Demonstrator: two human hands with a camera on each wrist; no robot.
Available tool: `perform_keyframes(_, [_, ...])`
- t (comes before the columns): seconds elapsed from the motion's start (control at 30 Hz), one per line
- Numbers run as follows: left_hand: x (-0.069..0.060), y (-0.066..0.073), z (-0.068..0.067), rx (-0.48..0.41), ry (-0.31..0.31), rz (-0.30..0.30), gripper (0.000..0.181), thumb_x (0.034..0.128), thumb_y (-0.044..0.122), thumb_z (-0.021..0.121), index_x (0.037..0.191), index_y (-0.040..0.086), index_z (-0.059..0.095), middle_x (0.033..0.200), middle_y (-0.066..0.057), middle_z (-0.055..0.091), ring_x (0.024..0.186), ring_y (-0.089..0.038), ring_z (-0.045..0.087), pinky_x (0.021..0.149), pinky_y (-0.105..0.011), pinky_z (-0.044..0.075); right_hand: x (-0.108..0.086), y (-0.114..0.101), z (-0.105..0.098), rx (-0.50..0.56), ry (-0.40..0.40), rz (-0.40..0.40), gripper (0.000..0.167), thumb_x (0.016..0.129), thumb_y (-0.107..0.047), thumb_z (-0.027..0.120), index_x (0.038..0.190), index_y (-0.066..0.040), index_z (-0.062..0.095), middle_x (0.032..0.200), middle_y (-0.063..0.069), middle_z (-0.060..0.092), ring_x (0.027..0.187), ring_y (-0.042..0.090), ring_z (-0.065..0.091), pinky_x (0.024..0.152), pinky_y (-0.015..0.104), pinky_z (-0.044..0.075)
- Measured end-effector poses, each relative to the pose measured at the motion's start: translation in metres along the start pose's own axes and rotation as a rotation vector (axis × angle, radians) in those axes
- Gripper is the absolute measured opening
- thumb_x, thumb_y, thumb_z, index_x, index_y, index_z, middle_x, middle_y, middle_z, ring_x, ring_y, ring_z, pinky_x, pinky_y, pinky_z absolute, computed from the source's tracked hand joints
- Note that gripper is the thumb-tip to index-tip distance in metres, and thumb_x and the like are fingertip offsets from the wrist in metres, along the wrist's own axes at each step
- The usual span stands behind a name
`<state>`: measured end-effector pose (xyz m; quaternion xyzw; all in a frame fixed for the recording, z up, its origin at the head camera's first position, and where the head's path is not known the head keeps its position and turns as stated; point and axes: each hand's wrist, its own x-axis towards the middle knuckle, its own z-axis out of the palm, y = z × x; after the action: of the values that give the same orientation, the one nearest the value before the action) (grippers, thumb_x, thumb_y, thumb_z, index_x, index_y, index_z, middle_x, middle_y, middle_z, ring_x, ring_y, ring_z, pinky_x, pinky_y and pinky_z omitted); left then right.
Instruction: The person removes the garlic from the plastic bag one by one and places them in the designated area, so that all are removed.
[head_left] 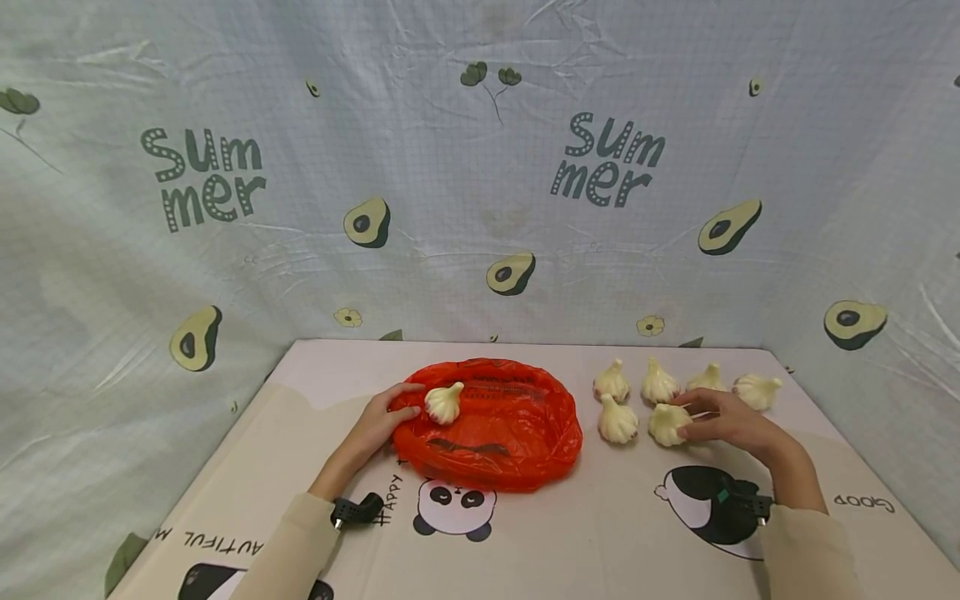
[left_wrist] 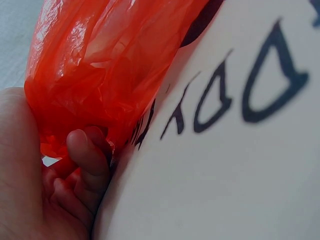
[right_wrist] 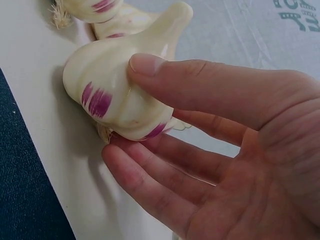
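Observation:
A red plastic bag [head_left: 517, 421] lies spread wide on the table, its rim rolled into an oval. One white garlic bulb [head_left: 443, 404] sits inside at its left end. My left hand [head_left: 381, 419] holds the bag's left rim; in the left wrist view its fingers curl against the crinkled red plastic [left_wrist: 100, 65]. On the right, my right hand [head_left: 727, 422] pinches a garlic bulb [head_left: 665, 426] between thumb and fingers. Purple streaks mark this bulb [right_wrist: 115, 85] in the right wrist view, where the thumb presses its side.
Several other garlic bulbs [head_left: 618, 421] stand around the right hand, most in a row behind it. The pale table cover [head_left: 585, 533] carries panda prints and lettering. A hanging sheet [head_left: 450, 167] with avocado prints encloses the back and sides.

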<state>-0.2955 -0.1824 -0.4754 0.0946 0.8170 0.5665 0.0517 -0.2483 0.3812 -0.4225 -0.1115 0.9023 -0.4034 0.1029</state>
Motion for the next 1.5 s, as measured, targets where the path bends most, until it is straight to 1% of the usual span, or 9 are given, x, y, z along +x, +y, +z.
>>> perform_keyframes(0.27, [-0.001, 0.0, -0.001, -0.001, 0.001, 0.004, 0.044, 0.1005, 0.014, 0.059, 0.145, 0.013, 0.057, 0.16, -0.018, 0.044, 0.147, -0.043, 0.043, 0.113, -0.056, 0.047, 0.0, -0.002, -0.001, -0.008, 0.002, 0.009, 0.059, 0.091, -0.028, 0.076, 0.139, 0.001, 0.056, 0.142, 0.027, 0.057, 0.129, 0.045, 0.056, 0.091, 0.039, 0.058])
perform_keyframes(0.5, [-0.001, 0.0, -0.001, 0.003, 0.008, 0.006, 0.044, 0.1001, 0.014, 0.059, 0.144, 0.013, 0.058, 0.159, -0.019, 0.046, 0.146, -0.042, 0.045, 0.113, -0.055, 0.047, -0.002, -0.006, -0.003, -0.012, 0.007, 0.0, 0.059, 0.091, -0.027, 0.076, 0.138, 0.003, 0.056, 0.14, 0.029, 0.058, 0.127, 0.046, 0.057, 0.089, 0.038, 0.06])
perform_keyframes(0.83, [-0.001, 0.0, -0.001, 0.002, 0.011, 0.017, 0.043, 0.1, 0.014, 0.059, 0.143, 0.012, 0.058, 0.159, -0.019, 0.046, 0.146, -0.041, 0.046, 0.114, -0.055, 0.046, -0.005, -0.008, -0.007, -0.044, 0.013, 0.014, 0.06, 0.093, -0.029, 0.073, 0.139, 0.005, 0.053, 0.138, 0.031, 0.058, 0.123, 0.044, 0.06, 0.091, 0.047, 0.061])
perform_keyframes(1.0, [-0.002, 0.0, -0.001, 0.001, 0.009, 0.016, 0.043, 0.1002, 0.015, 0.06, 0.143, 0.012, 0.058, 0.159, -0.018, 0.046, 0.146, -0.041, 0.045, 0.115, -0.055, 0.046, -0.008, -0.011, -0.009, -0.06, 0.038, -0.008, 0.059, 0.096, -0.028, 0.07, 0.14, 0.005, 0.051, 0.136, 0.032, 0.06, 0.12, 0.044, 0.062, 0.091, 0.052, 0.061])
perform_keyframes(1.1, [-0.002, 0.0, -0.001, 0.006, 0.01, 0.019, 0.043, 0.1001, 0.015, 0.06, 0.143, 0.013, 0.058, 0.159, -0.018, 0.045, 0.146, -0.042, 0.045, 0.115, -0.056, 0.046, -0.008, -0.013, -0.01, -0.057, 0.055, -0.023, 0.057, 0.097, -0.029, 0.068, 0.141, 0.005, 0.052, 0.137, 0.032, 0.06, 0.121, 0.044, 0.062, 0.09, 0.049, 0.062])
perform_keyframes(1.23, [-0.002, -0.001, -0.001, 0.015, 0.01, 0.023, 0.043, 0.1001, 0.016, 0.06, 0.143, 0.013, 0.058, 0.159, -0.018, 0.046, 0.146, -0.041, 0.045, 0.115, -0.056, 0.046, -0.009, -0.019, -0.011, -0.061, 0.094, -0.025, 0.056, 0.097, -0.031, 0.069, 0.14, 0.003, 0.053, 0.137, 0.03, 0.06, 0.12, 0.042, 0.063, 0.09, 0.049, 0.062])
perform_keyframes(1.3, [-0.001, -0.001, -0.001, 0.016, 0.009, 0.025, 0.043, 0.1002, 0.016, 0.06, 0.143, 0.013, 0.058, 0.159, -0.018, 0.046, 0.146, -0.041, 0.045, 0.114, -0.055, 0.046, -0.009, -0.022, -0.011, -0.071, 0.114, -0.026, 0.056, 0.097, -0.032, 0.069, 0.139, 0.002, 0.054, 0.137, 0.029, 0.06, 0.12, 0.042, 0.063, 0.092, 0.052, 0.061])
perform_keyframes(1.33, [-0.001, -0.001, -0.001, 0.016, 0.008, 0.025, 0.043, 0.1003, 0.016, 0.06, 0.144, 0.013, 0.058, 0.159, -0.018, 0.046, 0.146, -0.041, 0.044, 0.114, -0.055, 0.046, -0.01, -0.024, -0.011, -0.075, 0.121, -0.026, 0.056, 0.097, -0.032, 0.069, 0.139, 0.002, 0.054, 0.137, 0.028, 0.06, 0.12, 0.042, 0.063, 0.093, 0.057, 0.059])
perform_keyframes(1.5, [-0.001, 0.0, 0.0, 0.013, 0.006, 0.023, 0.043, 0.1004, 0.016, 0.06, 0.144, 0.013, 0.058, 0.159, -0.018, 0.046, 0.146, -0.042, 0.045, 0.113, -0.055, 0.048, -0.011, -0.029, -0.01, -0.078, 0.137, -0.038, 0.055, 0.099, -0.032, 0.067, 0.14, 0.001, 0.053, 0.138, 0.027, 0.06, 0.124, 0.045, 0.061, 0.097, 0.064, 0.055])
